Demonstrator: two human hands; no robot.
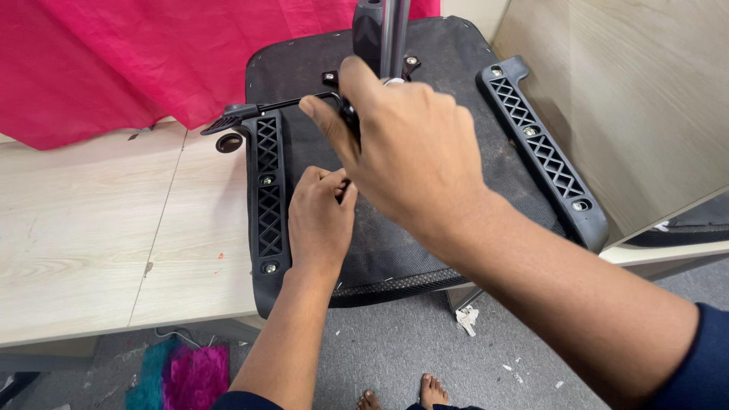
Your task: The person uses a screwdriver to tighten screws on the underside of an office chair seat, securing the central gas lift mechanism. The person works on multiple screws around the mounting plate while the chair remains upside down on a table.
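On the pale wooden table (91, 228), an upturned black fabric-covered chair seat (395, 235) lies right of centre, far edge under a pink cloth (152, 53). The left hand (320, 216) is curled shut by the left black lattice plastic bracket (268, 197); whether it pinches anything cannot be told. The right hand (406, 148) grips a black lever handle (258, 112) near the grey metal column (393, 34). Steadying the seat while working the lever squarely seems wise.

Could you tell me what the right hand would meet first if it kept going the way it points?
Probably the black lever by the metal post; the right hand already seems to touch it, though depth is unclear.
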